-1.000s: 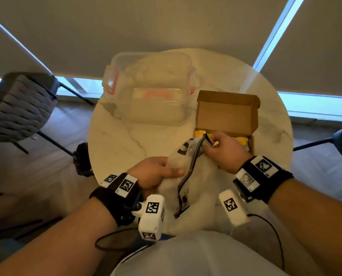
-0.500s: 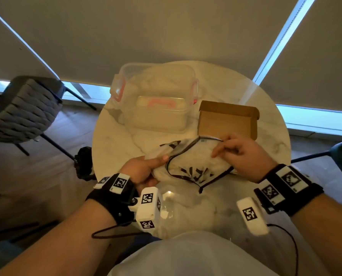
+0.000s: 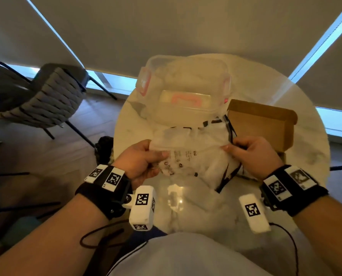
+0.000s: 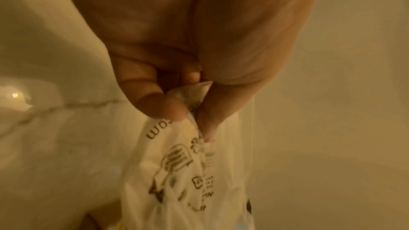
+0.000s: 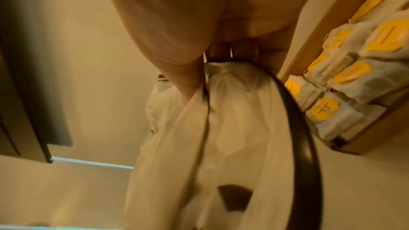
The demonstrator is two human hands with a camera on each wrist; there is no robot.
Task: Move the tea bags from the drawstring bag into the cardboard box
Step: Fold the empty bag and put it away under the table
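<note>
A white drawstring bag with black print and black cords is stretched between both hands above the round marble table. My left hand pinches its left edge between thumb and fingers; the left wrist view shows that pinch on the bag. My right hand grips the right edge together with a black cord. The open cardboard box stands just right of the bag, behind my right hand. Several tea bags with yellow tags lie in it, seen only in the right wrist view.
A clear plastic container with pink latches stands at the back of the table, left of the box. A grey woven chair stands off to the left on the wooden floor. Window blinds fill the background.
Both hands have lifted the bag and spread it apart. The left hand moved left, the right hand shifted off the box. The view tilted so the table appears lower.
</note>
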